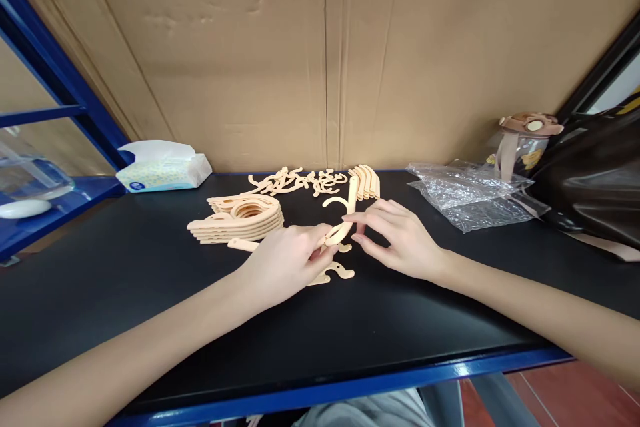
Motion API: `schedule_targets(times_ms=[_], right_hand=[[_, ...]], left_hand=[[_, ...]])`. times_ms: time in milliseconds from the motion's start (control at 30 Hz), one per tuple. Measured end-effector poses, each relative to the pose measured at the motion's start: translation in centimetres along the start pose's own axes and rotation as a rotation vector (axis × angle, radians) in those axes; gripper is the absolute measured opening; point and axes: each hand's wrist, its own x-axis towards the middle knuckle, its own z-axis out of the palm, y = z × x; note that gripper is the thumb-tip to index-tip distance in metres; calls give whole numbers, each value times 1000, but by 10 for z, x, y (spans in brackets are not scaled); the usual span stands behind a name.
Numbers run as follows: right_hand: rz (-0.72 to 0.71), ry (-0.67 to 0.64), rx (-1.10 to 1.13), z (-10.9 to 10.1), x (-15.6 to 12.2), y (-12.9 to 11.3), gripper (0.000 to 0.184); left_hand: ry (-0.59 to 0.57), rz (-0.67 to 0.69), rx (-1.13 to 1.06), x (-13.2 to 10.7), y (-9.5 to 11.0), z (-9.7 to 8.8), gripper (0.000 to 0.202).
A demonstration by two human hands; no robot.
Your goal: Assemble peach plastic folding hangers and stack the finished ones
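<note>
Between my hands is a beige plastic folding hanger [341, 232], with a curved hook and one arm sticking up. My left hand [293, 255] is closed, pinching the hanger near its joint between thumb and fingers. On the other side my right hand [397, 237] has its index fingertip against the raised arm and its thumb just below, fingers bent. A straight beige piece [243, 245] pokes out behind my left hand. Under the hands lies another loose hanger piece [341, 270], partly covered. To the left sits a stack of folded hangers [235, 219].
Loose hooks [283, 180] lie in a pile at the back, beside a row of hanger arms [367, 181]. A tissue pack [163, 170] stands back left. Clear plastic bags [465, 197], a bottle [530, 143] and a dark bag [595, 180] are at right.
</note>
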Motion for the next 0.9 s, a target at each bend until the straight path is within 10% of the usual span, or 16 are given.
schedule_targets(times_ms=[900], right_hand=[[179,-58,171,3,3,6,10]], left_hand=[[139,139,129,-1,1,1,28]])
